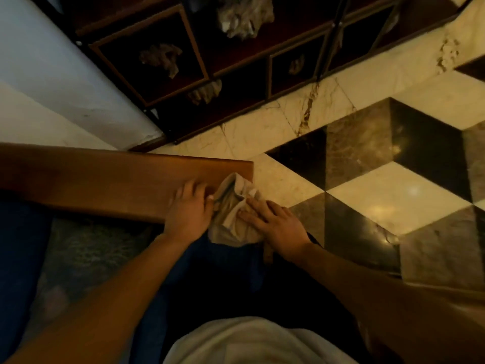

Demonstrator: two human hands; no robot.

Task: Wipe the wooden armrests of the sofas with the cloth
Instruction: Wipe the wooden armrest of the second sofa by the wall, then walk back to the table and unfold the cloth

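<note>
A flat wooden armrest (105, 179) runs from the left edge to the middle of the view. A crumpled beige cloth (231, 206) lies over its right end and hangs down the front. My left hand (187, 208) rests on the armrest just left of the cloth, its thumb touching the cloth's edge. My right hand (275, 222) presses the cloth with straight, spread fingers from the right side.
The sofa's blue patterned seat (86, 253) lies below the armrest. A dark wooden display cabinet (210, 61) with pale rock-like pieces stands behind. The marble floor (367, 166) has a black, brown and cream cube pattern. A pale wall (52, 74) is at the left.
</note>
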